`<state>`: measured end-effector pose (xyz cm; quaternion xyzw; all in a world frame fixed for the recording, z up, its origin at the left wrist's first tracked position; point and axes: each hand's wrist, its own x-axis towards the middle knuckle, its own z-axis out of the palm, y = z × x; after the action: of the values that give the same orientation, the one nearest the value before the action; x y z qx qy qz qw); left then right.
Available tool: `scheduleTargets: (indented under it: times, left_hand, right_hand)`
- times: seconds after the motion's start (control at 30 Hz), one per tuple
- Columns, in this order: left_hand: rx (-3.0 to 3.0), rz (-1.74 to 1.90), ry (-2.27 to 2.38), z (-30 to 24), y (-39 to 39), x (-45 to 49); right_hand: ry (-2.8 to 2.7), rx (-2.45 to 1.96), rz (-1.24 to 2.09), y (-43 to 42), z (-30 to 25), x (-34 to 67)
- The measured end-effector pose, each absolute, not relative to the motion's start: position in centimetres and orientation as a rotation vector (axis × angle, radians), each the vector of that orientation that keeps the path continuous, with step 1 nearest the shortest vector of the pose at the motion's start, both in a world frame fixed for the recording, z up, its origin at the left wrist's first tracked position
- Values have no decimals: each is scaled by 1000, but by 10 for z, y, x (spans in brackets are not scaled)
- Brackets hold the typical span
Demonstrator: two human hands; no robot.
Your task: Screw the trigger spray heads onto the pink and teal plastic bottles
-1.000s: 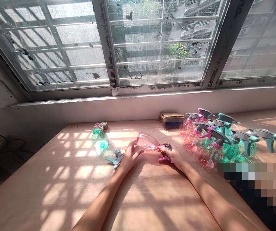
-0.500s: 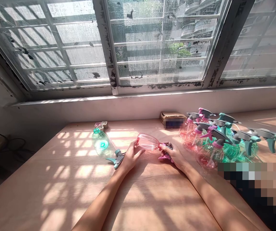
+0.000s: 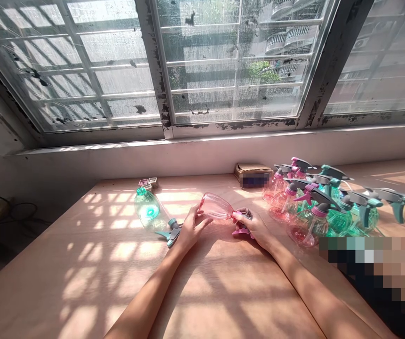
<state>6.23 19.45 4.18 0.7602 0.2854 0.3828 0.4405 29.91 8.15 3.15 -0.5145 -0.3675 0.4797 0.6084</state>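
Note:
A clear pink spray bottle (image 3: pixel 217 206) lies on its side in the air between my hands, its neck toward the right. At its base end is my left hand (image 3: pixel 192 227), fingers against the bottom and thumb held apart below. My right hand (image 3: pixel 250 224) is closed round the pink and grey spray head (image 3: pixel 241 231) at the bottle's neck; the fingers partly hide the joint. Left of my left hand stands an open green bottle (image 3: pixel 147 207). A teal and grey spray head (image 3: pixel 170 234) with a thin tube lies beside it, close to my left wrist.
Several pink and green spray bottles (image 3: pixel 304 230) with heads fitted crowd the right side of the wooden table (image 3: pixel 92 282). A cardboard box (image 3: pixel 253 169) and small square blocks (image 3: pixel 147 182) sit along the back, under the window. A pixelated area (image 3: pixel 375 273) covers the lower right.
The pink bottle has tilted very slightly, its base end a little higher. Both hands keep nearly the same place, and the other things have not moved.

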Motion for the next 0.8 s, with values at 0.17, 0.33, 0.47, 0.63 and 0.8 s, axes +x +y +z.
scheduleTargets:
  times: [0.17,0.33,0.47,0.63,0.8]
  left_hand:
    - [1838,916,663,44,193,62]
    - [1831,976,734,41,195,62]
    - [1863,1002,716,40,197,61]
    - [1855,984,673,45,192,61]
    - [1817,956,715,44,190,61]
  right_hand:
    - [-886,-1192,1093,82,30,299]
    - [-930,-1197,1091,82,29,300]
    - [-912,-1192,1093,82,29,300]
    - [-884,-1182,1095,83,27,301]
    - [-909,-1179,1107,85,25,302]
